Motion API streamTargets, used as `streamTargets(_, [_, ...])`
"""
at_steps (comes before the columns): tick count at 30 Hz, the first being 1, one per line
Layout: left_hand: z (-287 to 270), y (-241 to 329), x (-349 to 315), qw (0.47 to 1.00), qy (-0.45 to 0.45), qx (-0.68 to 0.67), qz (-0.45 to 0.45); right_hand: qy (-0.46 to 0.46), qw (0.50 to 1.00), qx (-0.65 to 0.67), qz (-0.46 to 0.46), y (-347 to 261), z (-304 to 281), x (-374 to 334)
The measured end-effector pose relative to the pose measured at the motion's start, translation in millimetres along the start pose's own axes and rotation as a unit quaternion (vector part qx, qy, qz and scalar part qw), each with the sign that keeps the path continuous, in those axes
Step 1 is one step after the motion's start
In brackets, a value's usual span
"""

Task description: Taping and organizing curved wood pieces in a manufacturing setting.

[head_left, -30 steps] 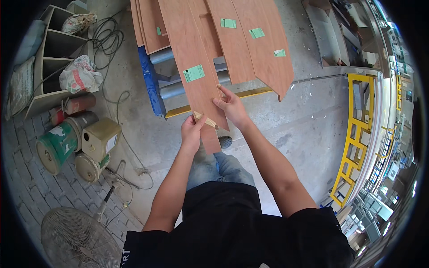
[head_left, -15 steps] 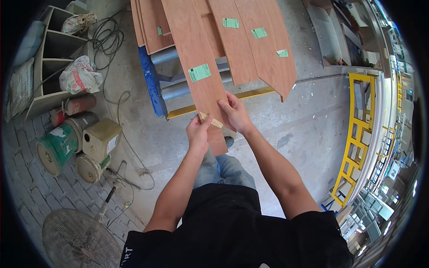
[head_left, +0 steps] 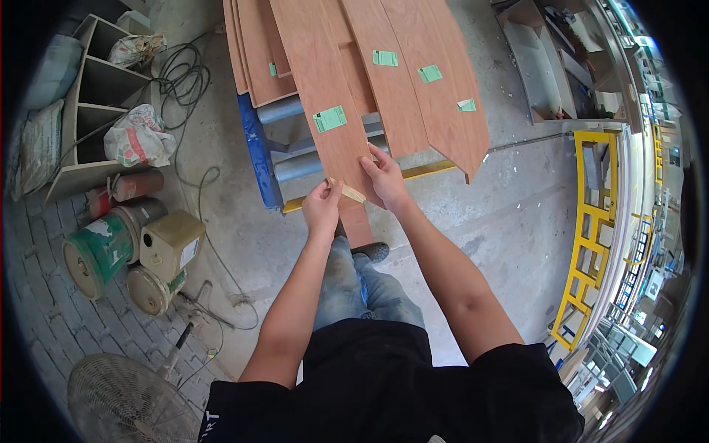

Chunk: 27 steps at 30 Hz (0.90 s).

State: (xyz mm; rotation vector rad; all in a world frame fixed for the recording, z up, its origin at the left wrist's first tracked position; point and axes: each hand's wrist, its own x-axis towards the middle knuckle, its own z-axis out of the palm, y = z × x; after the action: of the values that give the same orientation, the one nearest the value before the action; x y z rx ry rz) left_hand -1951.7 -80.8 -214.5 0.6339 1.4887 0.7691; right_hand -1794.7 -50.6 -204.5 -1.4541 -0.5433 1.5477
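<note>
Left side of the floor: grey shelf unit with compartments (head_left: pixel 81 178), a crumpled white plastic bag (head_left: pixel 140 140) at its right, and nearer, a dented green cylindrical bucket (head_left: pixel 111 247) touching a beige boxy can (head_left: pixel 171 244). Round wire-caged fan (head_left: pixel 122 406) at near left.

Centre: blue-and-yellow roller stand (head_left: pixel 258 151) with grey metal rollers. Person's left hand (head_left: pixel 323 209) pinches a narrow pale-yellow strip (head_left: pixel 353 194), material unclear, lying across the near part of a long reddish-brown wooden board (head_left: pixel 317 74). Board slants over the stand, near end toward the person, green label on top. A reddish-brown piece (head_left: pixel 357 225) shows below the strip; whether joined to the board, cannot tell. Right hand (head_left: pixel 385 179) grips the board's right edge, thumb on top.

Right: two broad reddish-brown boards (head_left: pixel 402 103), green-labelled; farther right, a yellow openwork frame (head_left: pixel 597 136).
</note>
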Motion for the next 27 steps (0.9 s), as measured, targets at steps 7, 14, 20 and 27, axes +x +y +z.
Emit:
streamTargets(7, [18,-1,10,0.951,0.116,0.255,0.134,0.006,0.999,0.029,-0.031,15,-18,17])
streamTargets(14, [24,-14,8,0.98,0.089,0.16,0.074,0.032,0.992,-0.11,-0.056,14,-31,26])
streamTargets(20, [16,-27,1,0.994,0.011,0.107,0.036,0.069,0.951,-0.281,-0.106,11,-35,21])
streamTargets(27, [16,-30,-5,0.992,-0.017,0.101,0.069,0.088,0.901,-0.42,-0.064,-20,-21,2])
